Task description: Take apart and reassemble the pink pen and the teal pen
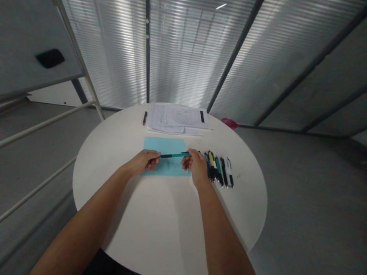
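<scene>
A green pen (pixel 173 155) with a black grip is held level between both hands, just above a light blue sheet (pixel 166 146) on the round white table (pixel 136 219). My left hand (pixel 144 162) grips the pen's black end. My right hand (pixel 196 165) pinches the green end. Right beside my right hand lies a row of several pens (pixel 221 170) in blue, yellow, green, black and white.
A stack of printed papers (pixel 177 118) lies at the table's far edge, with a black pen (pixel 145 118) to its left. A pink object (pixel 229 123) shows behind the table. Glass walls with blinds stand beyond; metal rails run along the left.
</scene>
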